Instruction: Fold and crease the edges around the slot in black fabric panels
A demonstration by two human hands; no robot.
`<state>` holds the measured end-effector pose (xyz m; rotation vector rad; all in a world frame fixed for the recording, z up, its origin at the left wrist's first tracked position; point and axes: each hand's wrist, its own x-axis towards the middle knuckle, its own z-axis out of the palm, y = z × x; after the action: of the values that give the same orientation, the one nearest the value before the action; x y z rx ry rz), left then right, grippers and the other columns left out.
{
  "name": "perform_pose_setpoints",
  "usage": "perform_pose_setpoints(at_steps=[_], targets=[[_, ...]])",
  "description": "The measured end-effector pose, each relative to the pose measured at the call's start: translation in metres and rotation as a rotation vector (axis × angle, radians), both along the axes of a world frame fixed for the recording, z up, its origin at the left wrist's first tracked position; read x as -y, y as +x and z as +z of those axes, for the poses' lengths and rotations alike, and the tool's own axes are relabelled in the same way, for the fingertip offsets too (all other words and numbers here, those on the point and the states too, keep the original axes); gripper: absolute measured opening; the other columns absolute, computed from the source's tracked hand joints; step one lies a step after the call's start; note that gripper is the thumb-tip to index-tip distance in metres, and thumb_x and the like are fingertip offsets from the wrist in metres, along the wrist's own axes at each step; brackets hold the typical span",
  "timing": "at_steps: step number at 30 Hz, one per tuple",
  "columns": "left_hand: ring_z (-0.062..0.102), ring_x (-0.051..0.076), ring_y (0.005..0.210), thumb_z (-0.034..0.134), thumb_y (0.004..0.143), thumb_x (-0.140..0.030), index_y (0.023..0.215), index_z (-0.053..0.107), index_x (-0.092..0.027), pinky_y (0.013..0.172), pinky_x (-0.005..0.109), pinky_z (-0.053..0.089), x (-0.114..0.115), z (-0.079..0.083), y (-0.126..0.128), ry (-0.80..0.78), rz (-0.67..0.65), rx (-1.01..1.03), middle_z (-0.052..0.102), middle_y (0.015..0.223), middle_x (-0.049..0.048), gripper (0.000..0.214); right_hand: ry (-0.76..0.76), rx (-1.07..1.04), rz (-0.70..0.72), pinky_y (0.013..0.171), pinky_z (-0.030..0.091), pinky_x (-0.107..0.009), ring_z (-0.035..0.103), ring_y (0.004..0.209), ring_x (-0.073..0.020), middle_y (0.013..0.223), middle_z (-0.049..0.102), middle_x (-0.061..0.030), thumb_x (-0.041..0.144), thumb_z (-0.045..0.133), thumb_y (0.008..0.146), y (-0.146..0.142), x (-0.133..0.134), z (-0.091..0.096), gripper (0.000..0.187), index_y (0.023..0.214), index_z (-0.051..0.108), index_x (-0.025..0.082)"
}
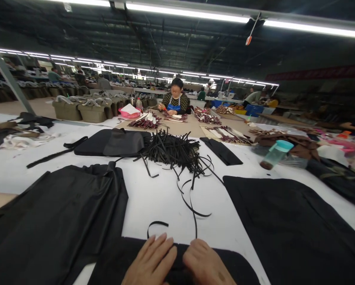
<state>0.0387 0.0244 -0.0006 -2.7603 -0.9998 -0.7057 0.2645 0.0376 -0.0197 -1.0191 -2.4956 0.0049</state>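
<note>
My left hand (151,262) lies flat with its fingers stretched out on a black fabric piece (112,261) at the table's near edge. My right hand (206,264) rests beside it on the same fabric with its fingers curled under, and what they grip is hidden. A thin black strip (192,206) trails from between my hands toward a heap of black strips (173,149) in the table's middle.
Stacks of black fabric lie at the left (55,221) and right (296,225) on the white table (159,194). Folded black pieces (112,143) sit further back. A teal-capped bottle (276,153) lies at the right. A person (175,101) works at the far table.
</note>
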Motion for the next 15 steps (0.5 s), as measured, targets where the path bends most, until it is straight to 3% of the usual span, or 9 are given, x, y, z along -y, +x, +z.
perform_pose_setpoints(at_steps=[2,4,7,11,13,15], targets=[[0.063,0.018,0.09,0.045,0.08,-0.018,0.101,0.059,-0.023,0.092,0.032,0.047,-0.002,0.004,0.013,-0.188,0.015,0.105,0.07,0.093,0.0027,0.026,-0.184,0.05,-0.039,0.056,0.033,-0.024,0.05,0.059,-0.0133,0.068,0.058,0.0039,0.01,0.043,0.08,0.006,0.005,0.019,0.014,0.078,0.048,0.023],[0.062,0.015,0.077,0.041,0.084,-0.02,0.085,0.06,-0.023,0.08,0.027,0.05,-0.001,0.009,0.021,-0.424,0.12,0.223,0.066,0.077,0.0012,0.02,-0.304,0.098,-0.128,0.052,0.03,-0.023,0.049,0.057,-0.0116,0.068,0.057,0.0048,0.011,0.039,0.085,0.013,0.0,0.042,0.017,0.08,0.049,0.023],[0.06,0.015,0.07,0.04,0.088,-0.027,0.078,0.06,-0.023,0.063,0.021,0.046,-0.001,0.023,0.028,-0.678,0.304,0.394,0.064,0.072,0.0003,0.023,-0.186,0.182,-0.222,0.054,0.028,-0.025,0.047,0.06,-0.0128,0.069,0.055,0.0028,0.004,0.037,0.083,0.018,-0.022,0.077,0.023,0.074,0.049,0.022],[0.058,0.015,0.069,0.039,0.09,-0.035,0.078,0.059,-0.022,0.066,0.022,0.042,-0.008,0.052,0.033,-0.771,0.375,0.561,0.063,0.071,-0.0009,0.027,0.1,0.223,-0.235,0.061,0.028,-0.029,0.047,0.07,-0.0168,0.076,0.057,-0.0027,0.007,0.042,0.085,0.014,-0.049,0.113,0.018,0.079,0.054,0.019],[0.058,0.015,0.07,0.039,0.089,-0.039,0.08,0.06,-0.022,0.067,0.021,0.043,-0.008,0.061,0.03,-0.779,0.38,0.61,0.064,0.073,-0.0011,0.028,0.046,0.192,-0.25,0.061,0.029,-0.027,0.049,0.069,-0.0158,0.076,0.057,-0.0023,0.009,0.042,0.087,0.013,-0.05,0.119,0.019,0.08,0.056,0.019],[0.06,0.015,0.069,0.042,0.087,-0.042,0.08,0.062,-0.023,0.066,0.02,0.044,-0.002,0.06,0.02,-0.797,0.362,0.615,0.065,0.073,-0.0014,0.028,-0.143,0.13,-0.245,0.06,0.03,-0.025,0.051,0.066,-0.0132,0.072,0.058,0.0005,0.014,0.042,0.09,0.016,-0.042,0.115,0.02,0.08,0.058,0.02]])
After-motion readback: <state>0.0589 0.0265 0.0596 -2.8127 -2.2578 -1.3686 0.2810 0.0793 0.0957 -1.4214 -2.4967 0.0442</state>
